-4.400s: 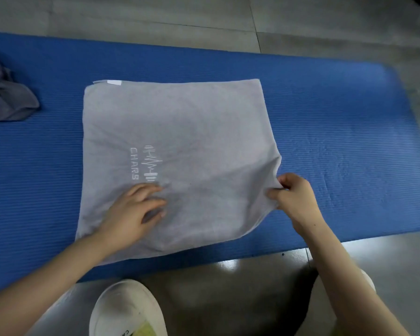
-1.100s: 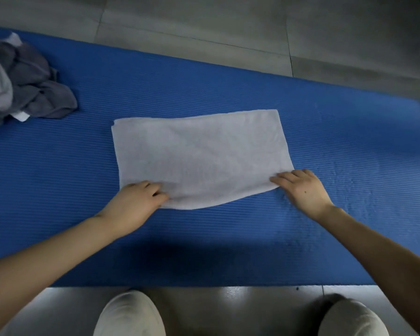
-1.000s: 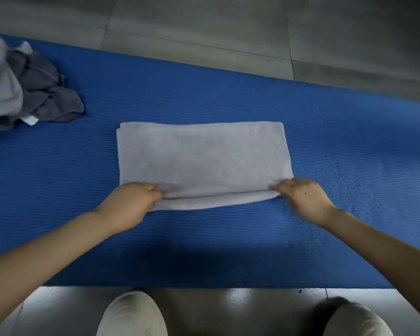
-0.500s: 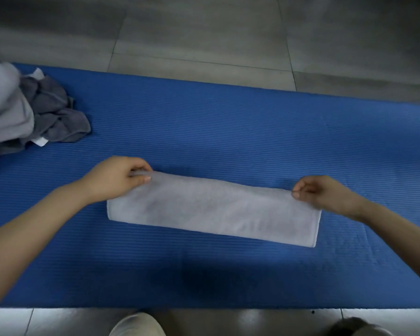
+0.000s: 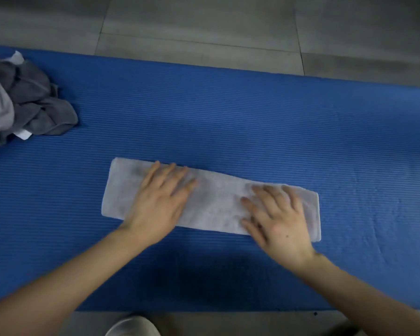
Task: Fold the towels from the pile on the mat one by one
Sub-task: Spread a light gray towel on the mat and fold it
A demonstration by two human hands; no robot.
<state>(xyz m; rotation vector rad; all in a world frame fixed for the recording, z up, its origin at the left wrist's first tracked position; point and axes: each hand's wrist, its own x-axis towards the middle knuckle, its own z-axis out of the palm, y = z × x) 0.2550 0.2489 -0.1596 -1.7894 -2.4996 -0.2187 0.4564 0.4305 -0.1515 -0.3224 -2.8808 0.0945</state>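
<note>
Two hands, left hand and right hand, press flat, fingers spread, on one folded towel.

This is a bare indoor floor space, with the work laid out at ground level. Large grey polished floor tiles with thin grout lines show beyond the far side and along the near edge. A blue ribbed foam mat lies directly on them. A crumpled pile of grey towels sits on the mat's left end. Whether this is a home, a gym or a studio cannot be told.
</note>
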